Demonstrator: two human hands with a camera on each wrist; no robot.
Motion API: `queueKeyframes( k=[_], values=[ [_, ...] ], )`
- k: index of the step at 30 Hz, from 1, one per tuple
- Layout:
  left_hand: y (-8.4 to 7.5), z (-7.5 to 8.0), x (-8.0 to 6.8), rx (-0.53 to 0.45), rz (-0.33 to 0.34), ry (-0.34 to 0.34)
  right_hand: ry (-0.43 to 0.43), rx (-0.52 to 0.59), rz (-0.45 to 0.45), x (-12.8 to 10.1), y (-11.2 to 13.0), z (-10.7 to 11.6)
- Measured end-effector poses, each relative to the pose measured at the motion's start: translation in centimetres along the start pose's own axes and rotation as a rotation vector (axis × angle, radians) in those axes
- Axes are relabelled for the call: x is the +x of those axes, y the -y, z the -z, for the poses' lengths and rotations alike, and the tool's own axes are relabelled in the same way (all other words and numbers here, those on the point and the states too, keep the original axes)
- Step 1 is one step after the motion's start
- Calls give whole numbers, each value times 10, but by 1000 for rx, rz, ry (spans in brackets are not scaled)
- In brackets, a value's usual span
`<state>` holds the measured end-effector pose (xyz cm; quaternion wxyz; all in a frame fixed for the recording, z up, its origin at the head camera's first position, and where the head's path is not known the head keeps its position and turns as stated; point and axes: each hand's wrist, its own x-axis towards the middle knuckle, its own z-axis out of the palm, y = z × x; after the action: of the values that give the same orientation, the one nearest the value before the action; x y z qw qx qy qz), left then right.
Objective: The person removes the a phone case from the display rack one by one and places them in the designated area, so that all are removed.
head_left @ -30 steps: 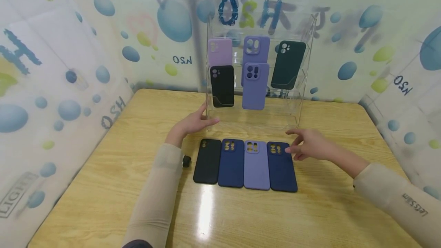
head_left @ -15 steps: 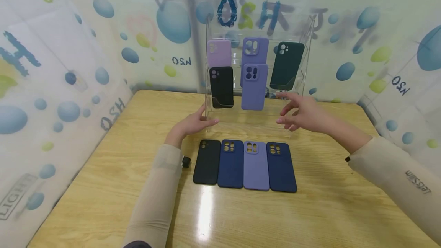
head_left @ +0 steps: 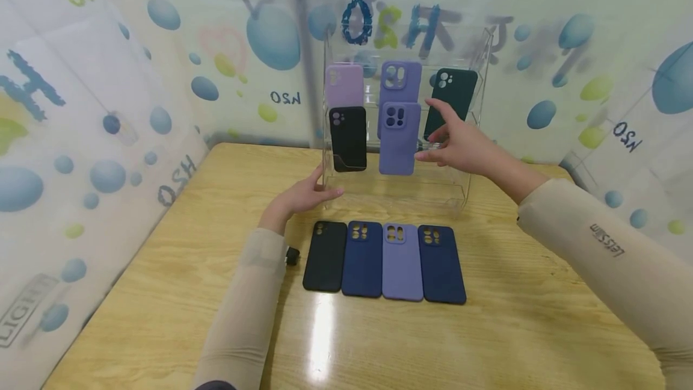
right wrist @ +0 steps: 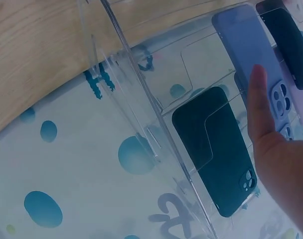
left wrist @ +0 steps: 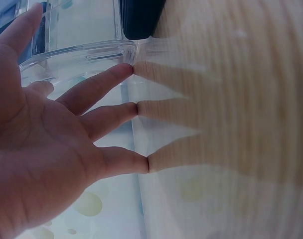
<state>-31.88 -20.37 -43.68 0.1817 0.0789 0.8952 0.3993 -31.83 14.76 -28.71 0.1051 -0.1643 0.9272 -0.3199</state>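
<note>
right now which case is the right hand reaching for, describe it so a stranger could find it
Start at the clear acrylic rack standing at the back of the wooden table. The dark green case sits in its top row at the far right, by the right hand. Its neighbours up there are purple.

A clear rack (head_left: 476, 164) is showing a lilac case (head_left: 343, 84), a purple case (head_left: 401, 77), a dark green case (head_left: 455, 98), a black case (head_left: 349, 137) and a periwinkle case (head_left: 398, 140). On the pale wood-grain table (head_left: 162, 294) four more are lying in a row, going black (head_left: 325, 256), navy (head_left: 363, 259), lavender (head_left: 402, 262), navy (head_left: 441, 263). Both sleeves (head_left: 612, 257) are looking beige. The white backdrop (head_left: 108, 107) is carrying blue and yellow-green bubbles.
</note>
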Motion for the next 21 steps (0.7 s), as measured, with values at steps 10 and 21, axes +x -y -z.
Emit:
queueKeyframes(
  k=[10, 21],
  values=[
    [2, -3, 2, -13, -15, -4, -26, -4, -32, 34, -1, -8],
    [0, -1, -1, -9, -28, -13, -149, -141, 75, 38, -6, -26]
  ],
)
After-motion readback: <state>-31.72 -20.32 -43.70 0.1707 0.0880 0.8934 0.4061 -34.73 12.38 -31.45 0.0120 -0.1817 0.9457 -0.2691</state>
